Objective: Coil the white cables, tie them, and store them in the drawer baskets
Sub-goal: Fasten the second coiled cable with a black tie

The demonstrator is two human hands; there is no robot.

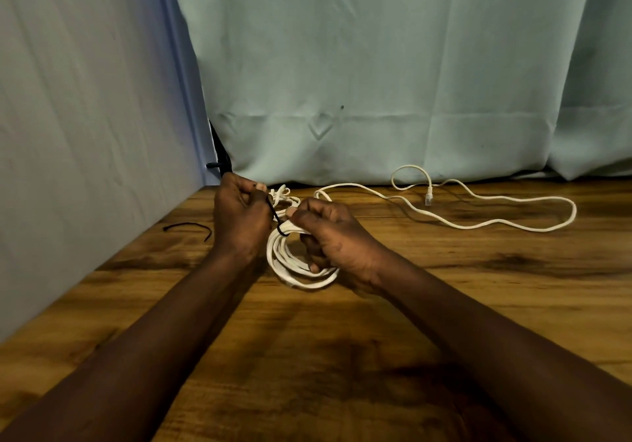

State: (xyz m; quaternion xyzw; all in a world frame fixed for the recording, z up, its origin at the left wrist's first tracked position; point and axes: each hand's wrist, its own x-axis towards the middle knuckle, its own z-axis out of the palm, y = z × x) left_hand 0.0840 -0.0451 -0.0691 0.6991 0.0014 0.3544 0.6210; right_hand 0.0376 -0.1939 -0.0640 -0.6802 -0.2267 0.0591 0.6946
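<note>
White cable coil (278, 261): right hand (333, 234) fingers curled round it; left hand (239, 217) fingers pinching black tie (275, 218).

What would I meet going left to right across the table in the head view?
Spare black tie → left hand, pinching a second black tie → right hand, gripping the coiled white cable → cable plug → far bend of the loose white cable.
</note>
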